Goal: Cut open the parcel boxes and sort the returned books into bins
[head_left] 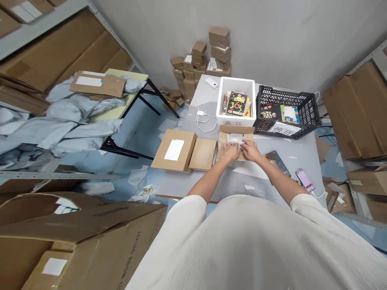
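Observation:
A small open cardboard box (pixel 237 129) sits on the grey table with its back flap raised. Inside it lies clear plastic wrapping (pixel 234 138); what the wrapping holds cannot be made out. My left hand (pixel 231 151) reaches into the box from the left, fingers curled on the plastic. From the right, my right hand (pixel 250 150) also presses in, its fingers bent on the same plastic close to the left hand. My fingertips are partly hidden. A dark flat booklet (pixel 277 162) lies beside my right forearm.
Two closed cartons, one large (pixel 175 150) and one small (pixel 203 154), stand left of the open box. Behind it are a white foam box (pixel 222 100) and a black crate (pixel 287 96) with books. A phone (pixel 305 180) lies right; a white cable (pixel 207 121) lies left.

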Demonstrator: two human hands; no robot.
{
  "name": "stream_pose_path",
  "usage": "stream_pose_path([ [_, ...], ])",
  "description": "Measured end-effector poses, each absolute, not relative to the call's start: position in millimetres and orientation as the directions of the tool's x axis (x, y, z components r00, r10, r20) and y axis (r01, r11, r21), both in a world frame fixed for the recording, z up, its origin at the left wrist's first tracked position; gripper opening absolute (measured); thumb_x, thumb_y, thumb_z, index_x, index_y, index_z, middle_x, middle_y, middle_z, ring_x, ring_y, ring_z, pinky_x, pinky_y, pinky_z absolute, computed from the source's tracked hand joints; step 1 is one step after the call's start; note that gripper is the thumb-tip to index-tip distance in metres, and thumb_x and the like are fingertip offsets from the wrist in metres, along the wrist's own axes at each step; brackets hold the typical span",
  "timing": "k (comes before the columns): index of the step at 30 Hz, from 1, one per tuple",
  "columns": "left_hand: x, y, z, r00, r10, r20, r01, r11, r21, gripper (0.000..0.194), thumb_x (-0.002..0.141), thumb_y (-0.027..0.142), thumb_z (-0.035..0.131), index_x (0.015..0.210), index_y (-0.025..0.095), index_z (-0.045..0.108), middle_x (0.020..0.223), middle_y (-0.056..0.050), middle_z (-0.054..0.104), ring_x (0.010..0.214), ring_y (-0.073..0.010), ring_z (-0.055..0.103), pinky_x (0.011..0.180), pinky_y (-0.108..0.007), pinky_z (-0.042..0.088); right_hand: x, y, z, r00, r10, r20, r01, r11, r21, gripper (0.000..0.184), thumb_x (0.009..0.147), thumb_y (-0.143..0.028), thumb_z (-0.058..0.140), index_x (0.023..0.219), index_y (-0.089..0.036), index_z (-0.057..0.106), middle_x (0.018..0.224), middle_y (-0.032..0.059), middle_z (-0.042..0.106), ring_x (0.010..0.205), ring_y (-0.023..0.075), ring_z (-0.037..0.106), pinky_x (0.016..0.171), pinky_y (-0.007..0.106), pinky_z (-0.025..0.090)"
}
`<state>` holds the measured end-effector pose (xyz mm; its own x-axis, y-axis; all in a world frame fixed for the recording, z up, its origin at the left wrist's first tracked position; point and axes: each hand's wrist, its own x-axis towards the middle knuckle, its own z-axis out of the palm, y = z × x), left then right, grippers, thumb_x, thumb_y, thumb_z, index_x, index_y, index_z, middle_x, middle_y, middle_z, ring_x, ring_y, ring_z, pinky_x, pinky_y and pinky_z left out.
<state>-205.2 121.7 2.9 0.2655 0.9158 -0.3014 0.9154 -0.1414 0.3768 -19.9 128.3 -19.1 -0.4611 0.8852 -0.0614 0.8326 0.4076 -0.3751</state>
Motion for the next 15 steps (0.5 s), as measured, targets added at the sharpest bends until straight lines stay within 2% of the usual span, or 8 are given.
stream_pose_path([
  [3, -200, 128, 2, 0.258, 0.89, -0.375, 0.926, -0.117, 0.359, 0.045, 0.111, 0.031, 0.043, 0.14, 0.012, 0.071, 0.137, -0.023, 0.077, 0.143, -0.0408, 0.059, 0.119, -0.057, 0.037, -17, 126, -17, -0.414, 0.907, -0.073, 0.856, 0.361, -0.369, 0.052, 0.106, -0.024, 0.047, 0.152, -0.019, 0.071, 0.167, 0.0196, 0.057, 0.149, 0.0394, 0.05, 0.118, 0.056, 0.041],
  [5, -200, 128, 4, 0.244, 0.897, -0.368, 0.929, -0.108, 0.353, 0.044, 0.111, 0.031, 0.043, 0.136, 0.012, 0.074, 0.136, -0.023, 0.077, 0.141, -0.0408, 0.061, 0.119, -0.057, 0.037, -18, 127, -18, -0.406, 0.909, -0.097, 0.861, 0.344, -0.375, 0.055, 0.106, -0.023, 0.045, 0.155, -0.018, 0.068, 0.165, 0.0196, 0.06, 0.147, 0.0387, 0.051, 0.118, 0.055, 0.041],
  [10, -206, 115, 18, 0.223, 0.969, -0.107, 0.904, -0.165, 0.394, 0.041, 0.107, 0.018, 0.045, 0.137, 0.018, 0.072, 0.145, -0.018, 0.073, 0.14, -0.036, 0.058, 0.118, -0.051, 0.038, -19, 127, -23, -0.399, 0.912, -0.089, 0.847, 0.331, -0.416, 0.053, 0.105, -0.023, 0.045, 0.15, -0.02, 0.073, 0.162, 0.0172, 0.062, 0.143, 0.0378, 0.054, 0.118, 0.056, 0.042],
  [15, -195, 103, 33, 0.296, 0.955, -0.033, 0.868, -0.254, 0.427, 0.041, 0.105, 0.014, 0.047, 0.136, 0.021, 0.072, 0.143, -0.017, 0.072, 0.137, -0.0366, 0.058, 0.115, -0.053, 0.037, -1, 118, -21, -0.382, 0.924, 0.006, 0.805, 0.336, -0.489, 0.047, 0.105, -0.026, 0.046, 0.139, -0.021, 0.078, 0.157, 0.0178, 0.065, 0.142, 0.0375, 0.056, 0.114, 0.056, 0.046],
])
